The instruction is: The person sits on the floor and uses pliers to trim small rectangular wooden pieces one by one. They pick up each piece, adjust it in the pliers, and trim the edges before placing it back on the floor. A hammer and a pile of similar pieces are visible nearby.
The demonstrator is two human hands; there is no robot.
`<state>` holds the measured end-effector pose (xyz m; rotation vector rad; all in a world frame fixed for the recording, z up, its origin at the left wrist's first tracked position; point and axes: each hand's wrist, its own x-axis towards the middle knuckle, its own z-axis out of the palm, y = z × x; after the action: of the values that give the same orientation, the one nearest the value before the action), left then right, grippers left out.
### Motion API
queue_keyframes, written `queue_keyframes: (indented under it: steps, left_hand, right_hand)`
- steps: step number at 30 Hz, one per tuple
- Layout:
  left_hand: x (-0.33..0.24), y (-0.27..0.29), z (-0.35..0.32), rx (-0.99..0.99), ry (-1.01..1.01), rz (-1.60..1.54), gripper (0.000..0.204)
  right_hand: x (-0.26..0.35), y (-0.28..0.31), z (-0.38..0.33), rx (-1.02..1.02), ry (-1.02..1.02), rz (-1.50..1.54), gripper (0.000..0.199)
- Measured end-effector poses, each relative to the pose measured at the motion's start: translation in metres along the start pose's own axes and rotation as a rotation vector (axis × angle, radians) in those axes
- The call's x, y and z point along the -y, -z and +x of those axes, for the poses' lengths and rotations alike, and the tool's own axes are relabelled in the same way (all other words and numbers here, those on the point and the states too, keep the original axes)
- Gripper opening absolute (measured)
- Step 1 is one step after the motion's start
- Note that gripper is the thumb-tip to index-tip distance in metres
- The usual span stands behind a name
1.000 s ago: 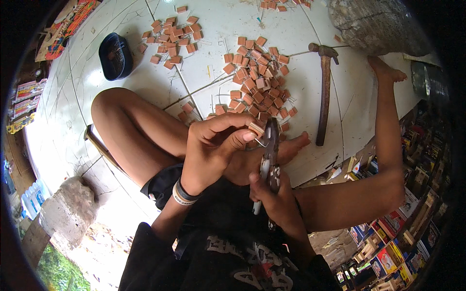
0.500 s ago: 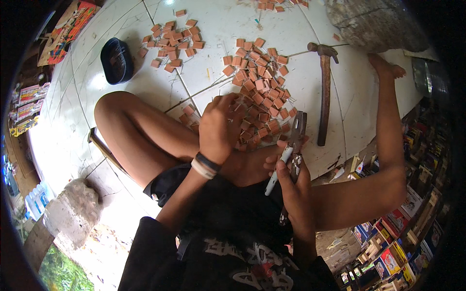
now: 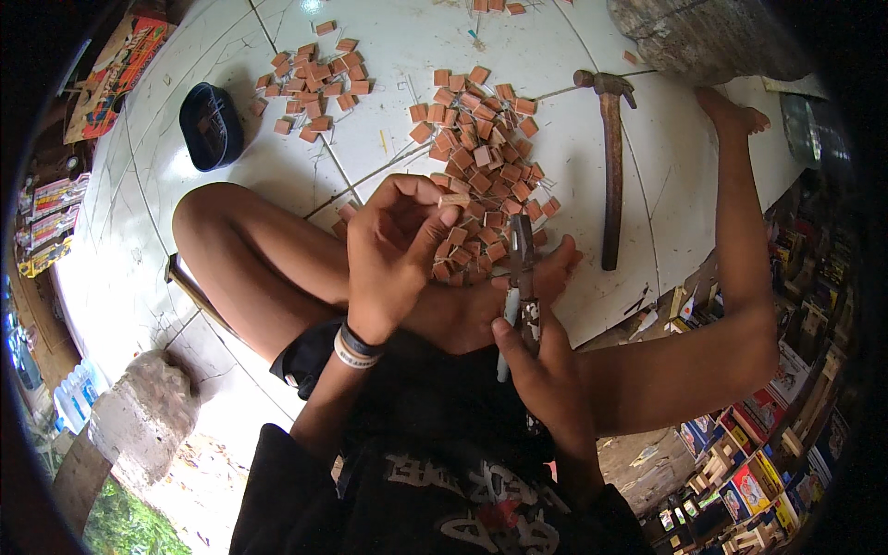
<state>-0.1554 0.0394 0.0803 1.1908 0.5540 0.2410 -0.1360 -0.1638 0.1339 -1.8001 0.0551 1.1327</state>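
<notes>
Between thumb and forefinger, my left hand [image 3: 393,245] pinches a small wooden block [image 3: 453,200] above the near part of a pile of similar reddish-brown blocks [image 3: 486,153]. Thin nails or wires stick out of several blocks in the pile. My right hand [image 3: 546,356] is wrapped round the handles of a pair of pliers [image 3: 521,254], their metal head pointing away from me and worn pale paint on the grips. A short gap separates the held block from the pliers' head. Whether the jaws are parted is hard to make out.
A hammer [image 3: 610,171] with a wooden handle lies right of the pile. At the left stand a dark blue oval tub [image 3: 211,129] and a smaller heap of blocks [image 3: 319,79]. A large stone [image 3: 708,37] sits at the far right; a rough block [image 3: 148,416] is near left.
My left hand has risen from the pile and turned, now showing a block in its fingers. The pliers have shifted left, closer to that hand, and stand more upright in the picture.
</notes>
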Motion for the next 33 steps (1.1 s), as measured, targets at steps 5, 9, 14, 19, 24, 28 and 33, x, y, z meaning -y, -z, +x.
queue_keyframes:
  steps: [5, 9, 14, 19, 24, 28, 33]
  left_hand:
    - [-0.002, -0.011, -0.01, -0.009, -0.049, -0.061, 0.019]
    - [0.0, -0.012, -0.014, -0.005, -0.085, -0.05, 0.019]
    - [0.001, -0.013, -0.018, -0.001, -0.114, 0.044, 0.017]
    - [0.002, -0.012, -0.018, -0.005, -0.131, 0.067, 0.016]
    - [0.005, -0.012, -0.02, -0.019, -0.112, 0.021, 0.017]
    - [0.009, -0.02, -0.022, -0.091, -0.137, -0.089, 0.017]
    - [-0.005, -0.02, -0.027, -0.19, -0.525, 0.513, 0.021]
  right_hand:
    - [0.005, -0.008, 0.001, -0.01, 0.129, -0.005, 0.044]
    - [0.007, -0.008, -0.001, -0.008, 0.11, -0.016, 0.044]
    - [0.008, -0.007, -0.002, 0.056, 0.028, -0.03, 0.043]
    - [0.007, -0.013, -0.005, 0.009, 0.027, -0.042, 0.038]
    - [0.005, -0.012, -0.007, 0.038, -0.019, -0.004, 0.036]
    - [0.005, -0.012, -0.006, 0.213, -0.195, 0.369, 0.037]
    - [0.002, -0.037, -0.005, -0.254, 0.3, -0.357, 0.029]
